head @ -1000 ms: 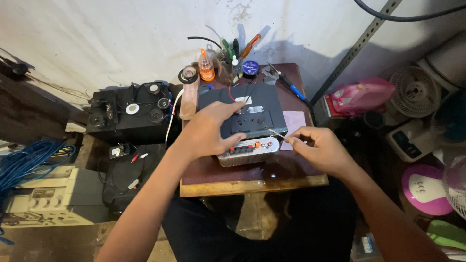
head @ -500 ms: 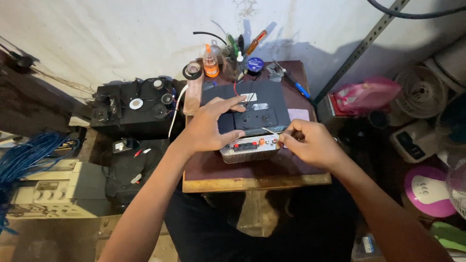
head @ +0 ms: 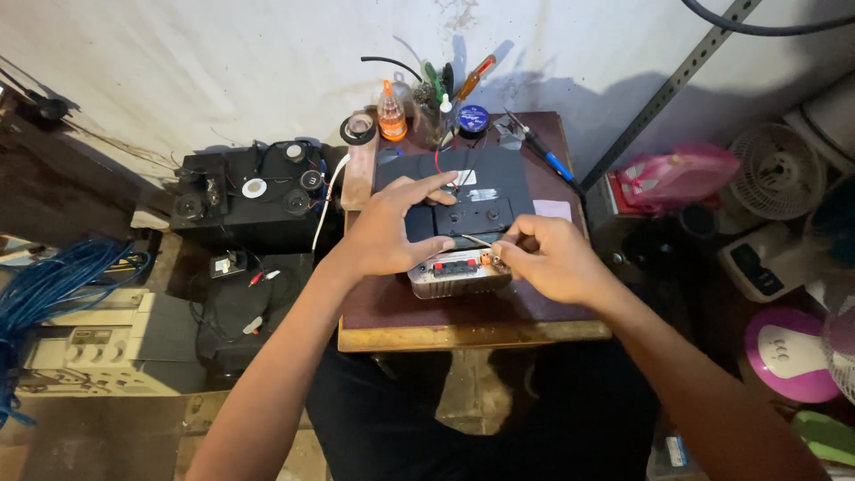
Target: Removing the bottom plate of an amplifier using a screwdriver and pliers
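Left hand (head: 387, 233) spread flat, pinning black cassette deck (head: 463, 209) near table (head: 463, 334) front edge; right hand (head: 543, 258) pinching thin wire (head: 476, 240) at terminals; keep deck braced, feed wire straight.

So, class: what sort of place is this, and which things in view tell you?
Most likely a small electronics repair bench, perhaps at home. A soldering iron and screwdrivers lie at the back of the wooden table, the hands work on a black cassette player, and dismantled black speaker units stand beside it.

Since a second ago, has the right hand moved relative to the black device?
Yes. The right hand has shifted left along the black device, from its right corner to the red terminals on its front edge.
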